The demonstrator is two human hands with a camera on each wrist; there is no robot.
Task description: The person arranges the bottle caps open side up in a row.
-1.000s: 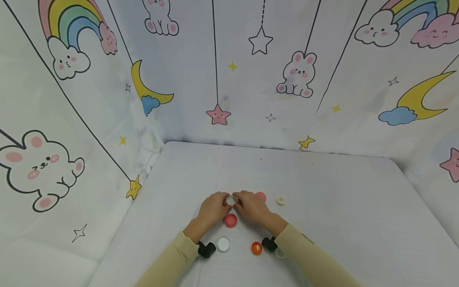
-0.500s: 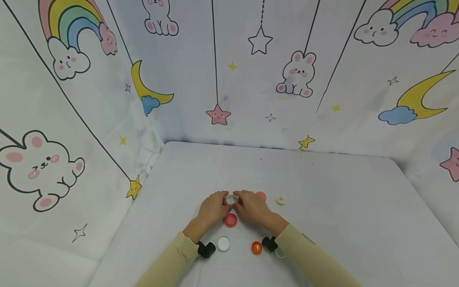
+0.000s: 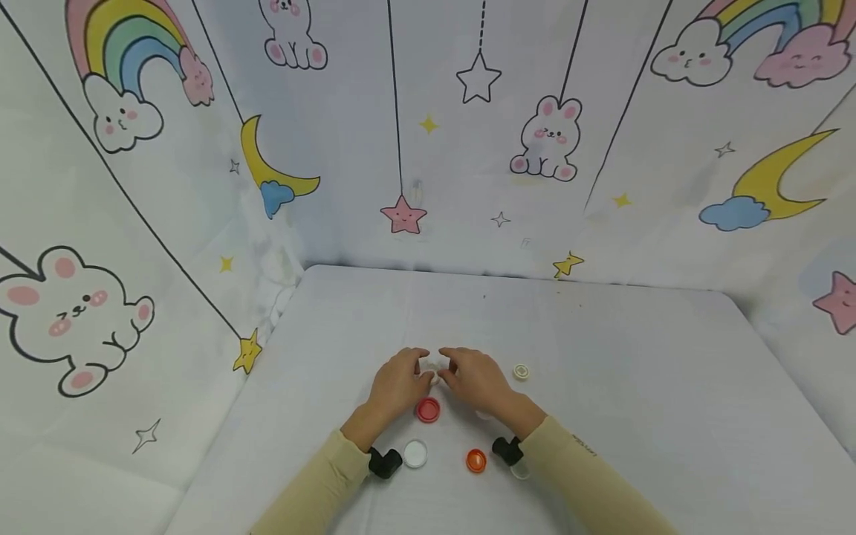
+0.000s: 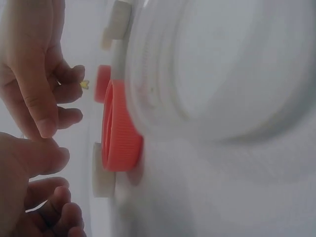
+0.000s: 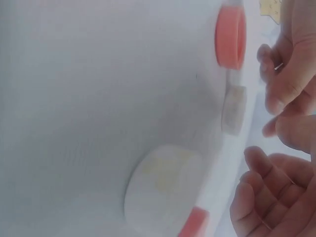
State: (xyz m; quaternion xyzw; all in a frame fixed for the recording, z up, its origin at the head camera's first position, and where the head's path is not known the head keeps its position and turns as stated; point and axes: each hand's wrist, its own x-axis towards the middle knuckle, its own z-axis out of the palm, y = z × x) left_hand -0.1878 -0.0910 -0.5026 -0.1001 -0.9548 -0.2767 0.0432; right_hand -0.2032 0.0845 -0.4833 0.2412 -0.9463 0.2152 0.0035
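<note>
In the head view my left hand and right hand face each other with fingers bent and spread, a pale cap partly showing between them. Both wrist views show the hands raised over the table; the thumbs overlap there, and no object shows in the fingers. In the left wrist view a ribbed red screw cap lies near a pale cap. The right wrist view has a red cap, a pale cap and a flat white disc.
On the white table lie a white cap, an orange cap and a cream cap. A clear ring is partly under the right sleeve. Large and close in the left wrist view is a clear round lid.
Both hands have let go of the pale cap, with their fingertips now farther apart. The right hand now covers the pink cap, and a pale disc shows beneath its wrist.
</note>
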